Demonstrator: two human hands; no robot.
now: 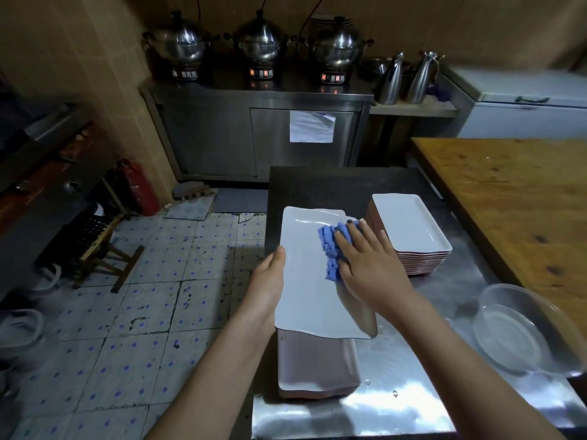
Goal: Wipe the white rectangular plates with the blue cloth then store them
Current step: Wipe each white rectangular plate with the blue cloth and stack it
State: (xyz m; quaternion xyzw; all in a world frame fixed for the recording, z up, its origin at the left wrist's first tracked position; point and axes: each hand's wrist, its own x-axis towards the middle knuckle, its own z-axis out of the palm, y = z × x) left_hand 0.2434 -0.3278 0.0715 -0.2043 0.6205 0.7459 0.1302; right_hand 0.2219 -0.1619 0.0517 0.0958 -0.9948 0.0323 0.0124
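A white rectangular plate is held above the steel table, tilted slightly. My left hand grips its left edge. My right hand lies flat on the plate's upper right part, pressing a crumpled blue cloth against the plate's surface. Under the held plate's near end, a low pile of plates rests on the table. To the right of my right hand stands a taller stack of white plates.
A clear glass bowl sits near the right on the steel table. A wooden table borders the right side. Beyond are a steel cabinet with pots, a wooden stool and a tiled floor at left.
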